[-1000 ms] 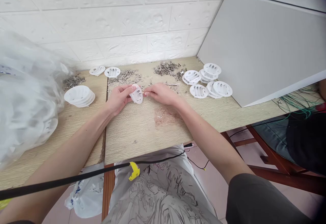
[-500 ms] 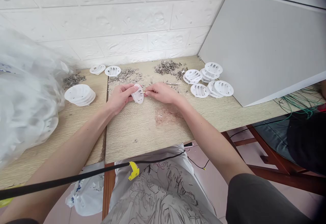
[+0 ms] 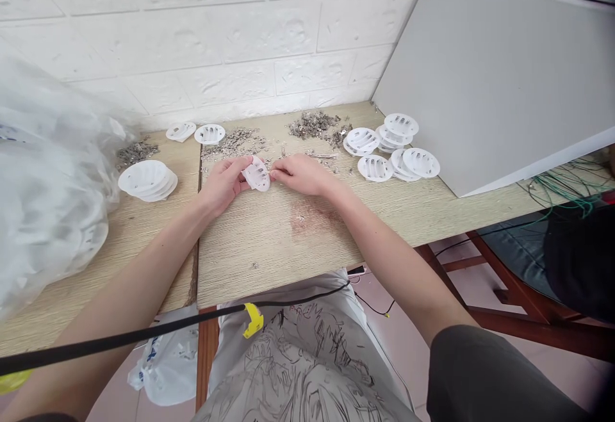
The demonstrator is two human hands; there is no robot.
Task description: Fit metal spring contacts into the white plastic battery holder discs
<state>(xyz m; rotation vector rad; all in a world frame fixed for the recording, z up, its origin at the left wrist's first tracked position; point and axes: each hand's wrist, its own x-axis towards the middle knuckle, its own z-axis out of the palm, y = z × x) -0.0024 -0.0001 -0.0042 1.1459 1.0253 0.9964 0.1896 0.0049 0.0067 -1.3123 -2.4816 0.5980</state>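
Note:
Pinched at its left edge, a round white plastic disc point(image 3: 258, 175) with slots and small metal pieces is held tilted by my left hand point(image 3: 223, 186). My right hand point(image 3: 302, 173) is closed beside the disc's right edge, fingertips pressed together. Whatever those fingers hold is too small or hidden to make out. Behind the hands lie a pile of small metal clips point(image 3: 237, 142) and a darker metal pile point(image 3: 312, 125). Several similar discs with metal pieces point(image 3: 375, 168) are grouped to the right of my right hand.
A stack of white discs point(image 3: 147, 178) stands at left, near a large clear plastic bag point(image 3: 52, 217). Two discs point(image 3: 210, 134) lie by the white wall point(image 3: 192, 38). A grey panel point(image 3: 485, 82) leans at right, beside green wires point(image 3: 567, 188). A black cable point(image 3: 192, 319) crosses my lap.
The disc has turned so that its slotted face shows more. A thin pale stick seen earlier at my right fingertips is now hidden. The view has shifted slightly.

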